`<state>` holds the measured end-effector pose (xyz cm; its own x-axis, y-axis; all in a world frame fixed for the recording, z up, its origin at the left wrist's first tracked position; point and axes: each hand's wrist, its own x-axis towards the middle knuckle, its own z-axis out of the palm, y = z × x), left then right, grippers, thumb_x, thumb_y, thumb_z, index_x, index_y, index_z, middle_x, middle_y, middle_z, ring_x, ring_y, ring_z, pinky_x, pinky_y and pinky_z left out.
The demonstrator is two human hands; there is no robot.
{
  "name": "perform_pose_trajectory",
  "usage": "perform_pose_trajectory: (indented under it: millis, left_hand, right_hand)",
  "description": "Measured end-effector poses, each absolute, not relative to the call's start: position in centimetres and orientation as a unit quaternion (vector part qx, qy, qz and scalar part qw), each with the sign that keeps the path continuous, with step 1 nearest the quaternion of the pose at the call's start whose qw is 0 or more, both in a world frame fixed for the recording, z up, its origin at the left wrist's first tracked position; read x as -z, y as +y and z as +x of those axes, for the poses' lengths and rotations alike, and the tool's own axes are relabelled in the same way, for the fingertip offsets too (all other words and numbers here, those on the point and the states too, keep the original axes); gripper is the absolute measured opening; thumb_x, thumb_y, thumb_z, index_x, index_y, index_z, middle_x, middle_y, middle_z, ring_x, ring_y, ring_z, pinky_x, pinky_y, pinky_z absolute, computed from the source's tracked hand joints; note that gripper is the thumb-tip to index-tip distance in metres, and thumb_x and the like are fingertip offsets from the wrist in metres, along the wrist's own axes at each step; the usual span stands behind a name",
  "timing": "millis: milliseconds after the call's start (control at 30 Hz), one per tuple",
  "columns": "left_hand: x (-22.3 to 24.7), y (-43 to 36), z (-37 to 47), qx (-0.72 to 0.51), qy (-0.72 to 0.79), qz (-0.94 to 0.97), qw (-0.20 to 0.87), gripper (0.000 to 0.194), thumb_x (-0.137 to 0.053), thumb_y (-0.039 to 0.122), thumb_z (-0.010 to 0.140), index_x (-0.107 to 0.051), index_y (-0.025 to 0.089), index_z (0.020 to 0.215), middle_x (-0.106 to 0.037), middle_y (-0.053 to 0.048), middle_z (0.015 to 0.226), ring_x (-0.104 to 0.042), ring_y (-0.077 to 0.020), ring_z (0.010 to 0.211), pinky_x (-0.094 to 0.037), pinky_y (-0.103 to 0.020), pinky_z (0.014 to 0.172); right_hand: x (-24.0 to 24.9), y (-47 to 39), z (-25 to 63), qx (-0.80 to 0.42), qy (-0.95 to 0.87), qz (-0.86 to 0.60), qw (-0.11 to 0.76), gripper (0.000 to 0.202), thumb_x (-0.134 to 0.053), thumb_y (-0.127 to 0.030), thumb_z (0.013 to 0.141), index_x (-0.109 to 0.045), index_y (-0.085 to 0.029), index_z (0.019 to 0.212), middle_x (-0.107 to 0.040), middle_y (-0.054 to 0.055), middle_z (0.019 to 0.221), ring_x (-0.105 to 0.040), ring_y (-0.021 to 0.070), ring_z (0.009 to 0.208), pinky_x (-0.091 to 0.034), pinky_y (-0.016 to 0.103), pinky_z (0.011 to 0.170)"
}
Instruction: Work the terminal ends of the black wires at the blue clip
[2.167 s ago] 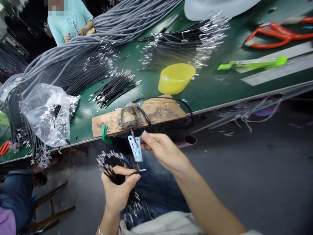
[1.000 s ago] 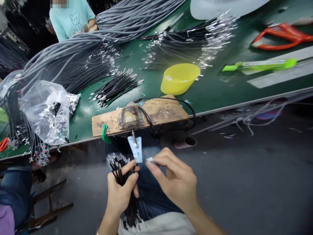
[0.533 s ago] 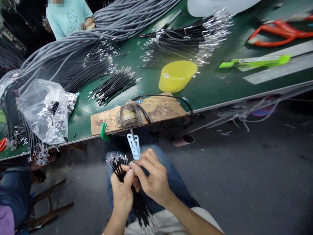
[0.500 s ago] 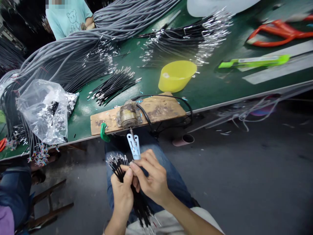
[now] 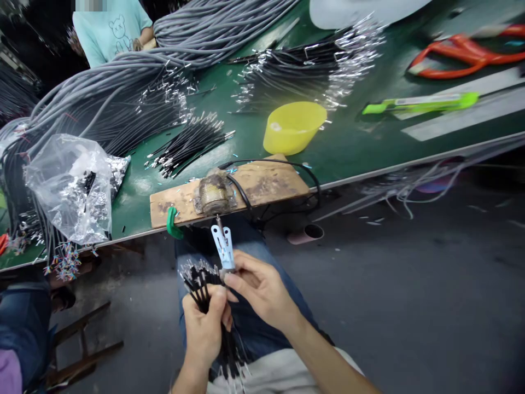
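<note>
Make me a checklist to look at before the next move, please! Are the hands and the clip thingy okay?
1. Left hand around the black wires: ok.
2. Right hand close to the blue clip: ok.
3. A wire between its fingers: cannot tell, too small.
4. Orange-handled tool away from both hands: ok.
5. Floor free of litter: not ok, pale scraps lie there.
</note>
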<state>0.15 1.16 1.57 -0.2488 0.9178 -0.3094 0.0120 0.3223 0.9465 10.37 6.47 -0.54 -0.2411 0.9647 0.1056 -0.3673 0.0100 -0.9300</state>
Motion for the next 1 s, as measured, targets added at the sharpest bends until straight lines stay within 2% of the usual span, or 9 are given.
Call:
perform_pose_trajectory:
  millis: [100,200,300,367,467,567,667,800,1000]
  left_hand:
    - [-1.3,0.8,0.5,-0.457,0.667,0.422,0.410,0.035,-0.059,0.038,0.079,-0.062,0.017,0.052,-0.044,0.003,0.042,-0.039,-0.0090,0.041,-0.038,-0.023,0.046]
    - [-1.4,0.7,0.8,-0.447,0.683,0.478,0.324,0.031,-0.058,0.032,0.079,-0.061,0.019,0.051,-0.049,0.002,0.047,-0.042,-0.0114,0.046,-0.038,-0.024,0.053]
    - [-1.8,0.7,0.8,-0.438,0.687,0.484,0.319,0.032,-0.056,0.032,0.081,-0.061,0.020,0.051,-0.046,0.002,0.046,-0.040,-0.0121,0.046,-0.036,-0.025,0.051]
    - [-2.0,0.7,0.5,-0.430,0.691,0.477,0.330,0.036,-0.053,0.033,0.083,-0.061,0.020,0.051,-0.041,0.003,0.042,-0.036,-0.0116,0.042,-0.034,-0.024,0.048]
    - [-1.9,0.9,-0.5,-0.429,0.694,0.468,0.338,0.032,-0.052,0.036,0.084,-0.069,0.019,0.062,-0.054,0.000,0.048,-0.047,-0.0140,0.048,-0.041,-0.026,0.054]
    - [-1.5,1.2,-1.4,-0.442,0.681,0.452,0.369,0.027,-0.062,0.041,0.076,-0.073,0.020,0.063,-0.067,-0.004,0.059,-0.059,-0.0180,0.057,-0.047,-0.028,0.062]
    - [-1.0,1.3,-1.4,-0.481,0.663,0.421,0.389,0.023,-0.069,0.043,0.068,-0.073,0.022,0.060,-0.068,-0.002,0.056,-0.061,-0.0174,0.052,-0.048,-0.027,0.059]
    - [-1.1,0.9,-0.5,-0.503,0.674,0.421,0.339,0.017,-0.067,0.039,0.073,-0.075,0.024,0.071,-0.073,-0.003,0.069,-0.065,-0.0193,0.065,-0.049,-0.030,0.073]
    - [-2.1,1.0,0.4,-0.484,0.688,0.452,0.298,0.015,-0.063,0.034,0.075,-0.073,0.023,0.077,-0.075,-0.006,0.078,-0.068,-0.0227,0.074,-0.049,-0.034,0.077]
  right_hand:
    - [0.4,6.0,10.0,-0.605,-0.474,-0.346,0.538,0.023,-0.054,-0.024,0.082,-0.051,-0.019,0.060,-0.045,-0.002,0.058,-0.046,0.0119,0.051,-0.038,0.024,0.046]
    - [0.7,5.5,9.6,-0.410,-0.547,-0.414,0.601,0.020,-0.051,-0.011,0.080,-0.051,-0.020,0.062,-0.047,0.000,0.060,-0.045,0.0145,0.057,-0.040,0.027,0.052]
    - [1.3,5.4,9.6,-0.214,-0.630,-0.396,0.633,0.023,-0.049,-0.001,0.075,-0.058,-0.022,0.078,-0.055,0.004,0.068,-0.049,0.0179,0.065,-0.043,0.032,0.058]
    - [1.5,5.5,10.0,-0.166,-0.674,-0.349,0.630,0.029,-0.049,0.000,0.074,-0.060,-0.024,0.087,-0.060,0.005,0.072,-0.052,0.0195,0.067,-0.045,0.034,0.059]
    - [1.3,5.6,10.8,-0.219,-0.678,-0.322,0.623,0.026,-0.052,-0.003,0.074,-0.060,-0.025,0.086,-0.061,0.004,0.070,-0.053,0.0194,0.062,-0.045,0.036,0.057]
    - [0.6,5.9,11.3,-0.298,-0.592,-0.396,0.636,0.015,-0.056,-0.008,0.076,-0.060,-0.022,0.074,-0.056,0.002,0.063,-0.051,0.0171,0.058,-0.043,0.033,0.055]
    - [0.0,6.4,11.4,-0.355,-0.555,-0.440,0.610,0.015,-0.059,-0.014,0.075,-0.060,-0.021,0.062,-0.054,0.001,0.057,-0.051,0.0157,0.056,-0.042,0.030,0.053]
    - [-0.3,6.8,11.3,-0.415,-0.572,-0.414,0.574,0.016,-0.060,-0.017,0.074,-0.060,-0.020,0.058,-0.054,0.000,0.055,-0.051,0.0148,0.054,-0.042,0.029,0.052]
    - [-0.6,6.7,11.1,-0.413,-0.555,-0.432,0.579,0.018,-0.057,-0.012,0.071,-0.057,-0.020,0.055,-0.053,0.000,0.053,-0.049,0.0148,0.053,-0.040,0.029,0.051]
